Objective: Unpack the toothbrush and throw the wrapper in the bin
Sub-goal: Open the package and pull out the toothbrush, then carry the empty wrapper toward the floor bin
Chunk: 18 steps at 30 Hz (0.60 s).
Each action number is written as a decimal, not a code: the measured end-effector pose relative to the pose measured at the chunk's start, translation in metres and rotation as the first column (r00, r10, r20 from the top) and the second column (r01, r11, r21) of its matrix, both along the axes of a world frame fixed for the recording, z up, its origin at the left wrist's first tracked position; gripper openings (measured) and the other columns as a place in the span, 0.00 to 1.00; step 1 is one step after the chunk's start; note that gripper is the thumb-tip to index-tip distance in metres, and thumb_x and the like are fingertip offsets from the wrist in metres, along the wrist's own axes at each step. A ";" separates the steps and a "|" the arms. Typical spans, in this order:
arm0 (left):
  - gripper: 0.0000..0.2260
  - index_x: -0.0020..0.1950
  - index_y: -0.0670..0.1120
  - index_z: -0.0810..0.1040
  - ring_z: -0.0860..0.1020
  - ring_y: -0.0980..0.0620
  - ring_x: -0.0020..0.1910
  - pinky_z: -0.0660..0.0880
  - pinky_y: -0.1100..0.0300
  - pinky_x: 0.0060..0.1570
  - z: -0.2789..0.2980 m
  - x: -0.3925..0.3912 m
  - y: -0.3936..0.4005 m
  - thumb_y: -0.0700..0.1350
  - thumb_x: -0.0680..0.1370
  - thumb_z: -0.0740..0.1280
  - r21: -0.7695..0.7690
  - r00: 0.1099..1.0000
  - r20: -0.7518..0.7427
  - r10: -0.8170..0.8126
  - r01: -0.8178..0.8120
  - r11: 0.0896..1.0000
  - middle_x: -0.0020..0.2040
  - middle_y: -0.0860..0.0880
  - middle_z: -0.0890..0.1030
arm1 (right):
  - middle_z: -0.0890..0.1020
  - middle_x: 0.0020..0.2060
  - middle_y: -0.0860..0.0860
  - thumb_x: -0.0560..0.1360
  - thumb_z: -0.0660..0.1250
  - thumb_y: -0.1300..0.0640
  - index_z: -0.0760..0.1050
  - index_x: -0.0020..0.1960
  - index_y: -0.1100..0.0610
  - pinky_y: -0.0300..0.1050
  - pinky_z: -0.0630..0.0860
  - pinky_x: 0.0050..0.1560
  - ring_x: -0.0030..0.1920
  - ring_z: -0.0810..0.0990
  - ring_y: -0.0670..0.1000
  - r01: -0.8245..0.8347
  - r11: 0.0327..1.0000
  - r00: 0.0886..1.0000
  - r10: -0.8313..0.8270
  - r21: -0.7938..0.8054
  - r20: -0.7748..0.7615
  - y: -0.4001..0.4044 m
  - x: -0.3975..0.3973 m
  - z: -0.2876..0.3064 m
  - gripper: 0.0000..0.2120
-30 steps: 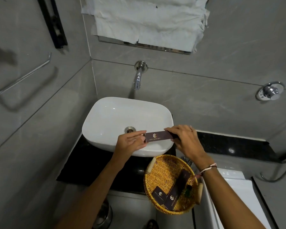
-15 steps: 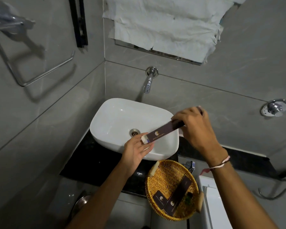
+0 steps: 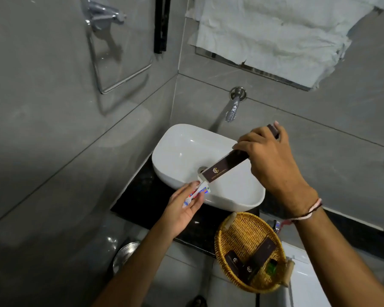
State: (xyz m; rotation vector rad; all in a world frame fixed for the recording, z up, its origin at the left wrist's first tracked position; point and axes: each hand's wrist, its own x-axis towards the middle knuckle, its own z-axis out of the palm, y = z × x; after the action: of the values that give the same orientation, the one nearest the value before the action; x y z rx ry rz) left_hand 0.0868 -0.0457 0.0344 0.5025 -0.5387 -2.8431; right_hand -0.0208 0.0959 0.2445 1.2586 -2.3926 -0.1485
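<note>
One toothbrush (image 3: pixel 194 194), white with red and blue markings, protrudes from the lower open end of one dark brown wrapper (image 3: pixel 225 168) bearing a gold logo. The wrapper is tilted, its upper end raised to the right, above the white basin (image 3: pixel 177 151). The right hand (image 3: pixel 271 160) is clenched around the wrapper's upper end; the left hand (image 3: pixel 184 209) pinches the exposed toothbrush between fingers and thumb. Half a second earlier the brush barely showed at the wrapper's mouth; more of it is now drawn out. One wicker basket (image 3: pixel 228 240) sits on the black worktop (image 3: pixel 142 196), holding three dark packets and one green item. One steel bin (image 3: pixel 123 255) stands below.
</note>
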 end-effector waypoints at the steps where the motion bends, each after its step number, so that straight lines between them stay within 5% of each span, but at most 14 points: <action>1: 0.12 0.51 0.39 0.86 0.86 0.50 0.50 0.83 0.63 0.45 -0.003 0.007 -0.004 0.42 0.70 0.78 -0.068 0.999 0.014 0.033 -0.032 0.997 0.49 0.42 0.88 | 0.85 0.56 0.46 0.69 0.71 0.69 0.83 0.58 0.48 0.69 0.58 0.74 0.63 0.75 0.55 0.010 1.000 1.000 -0.010 0.000 0.012 -0.002 -0.001 -0.001 0.22; 3: 0.04 0.46 0.41 0.87 0.86 0.53 0.45 0.82 0.66 0.44 -0.010 0.026 -0.013 0.39 0.72 0.75 -0.205 0.988 0.090 0.128 -0.107 0.973 0.42 0.45 0.88 | 0.85 0.56 0.46 0.69 0.72 0.69 0.82 0.57 0.48 0.69 0.58 0.74 0.63 0.75 0.55 0.045 0.999 0.997 -0.043 -0.023 0.060 -0.004 -0.003 -0.004 0.22; 6: 0.05 0.44 0.42 0.87 0.87 0.54 0.41 0.82 0.68 0.43 -0.025 0.067 -0.036 0.37 0.75 0.71 -0.310 0.953 0.164 0.253 -0.194 0.931 0.38 0.44 0.88 | 0.86 0.54 0.50 0.68 0.75 0.66 0.81 0.57 0.50 0.69 0.61 0.73 0.60 0.80 0.59 0.129 0.987 0.981 -0.113 -0.096 0.157 -0.002 -0.008 -0.018 0.20; 9: 0.06 0.45 0.40 0.86 0.87 0.49 0.45 0.83 0.66 0.41 -0.040 0.117 -0.059 0.37 0.70 0.74 -0.322 0.903 0.219 0.369 -0.290 0.901 0.43 0.40 0.88 | 0.86 0.51 0.55 0.68 0.78 0.63 0.80 0.57 0.54 0.62 0.76 0.63 0.53 0.84 0.61 0.177 0.938 0.907 -0.037 -0.300 0.420 -0.005 -0.002 -0.049 0.19; 13: 0.05 0.42 0.40 0.86 0.87 0.49 0.40 0.83 0.66 0.38 -0.062 0.184 -0.072 0.33 0.73 0.71 -0.457 0.803 0.382 0.457 -0.266 0.849 0.39 0.42 0.88 | 0.85 0.45 0.53 0.65 0.80 0.65 0.80 0.51 0.55 0.48 0.82 0.49 0.44 0.86 0.53 0.360 0.763 0.574 0.272 -0.537 0.772 -0.037 0.048 -0.117 0.18; 15: 0.08 0.42 0.42 0.86 0.87 0.52 0.39 0.83 0.67 0.39 -0.078 0.215 -0.070 0.31 0.74 0.70 -0.535 0.758 0.435 0.486 -0.216 0.816 0.39 0.45 0.89 | 0.81 0.37 0.49 0.65 0.80 0.65 0.77 0.46 0.52 0.51 0.81 0.44 0.38 0.82 0.50 0.383 0.774 0.412 0.346 -0.505 0.843 -0.058 0.079 -0.165 0.17; 18: 0.09 0.40 0.45 0.87 0.85 0.58 0.34 0.81 0.69 0.34 -0.116 0.248 -0.059 0.32 0.73 0.72 -0.655 0.678 0.521 0.519 -0.073 0.752 0.35 0.49 0.88 | 0.84 0.38 0.47 0.63 0.81 0.62 0.77 0.47 0.50 0.55 0.85 0.47 0.41 0.85 0.48 0.368 0.821 0.269 0.355 -0.436 0.896 -0.082 0.119 -0.235 0.19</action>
State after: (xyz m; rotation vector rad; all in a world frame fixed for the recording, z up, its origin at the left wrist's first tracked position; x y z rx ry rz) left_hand 0.3351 -0.1046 -0.0812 1.3586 -1.2626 -1.9040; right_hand 0.0983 0.0137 0.0098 1.1057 -2.9038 1.8186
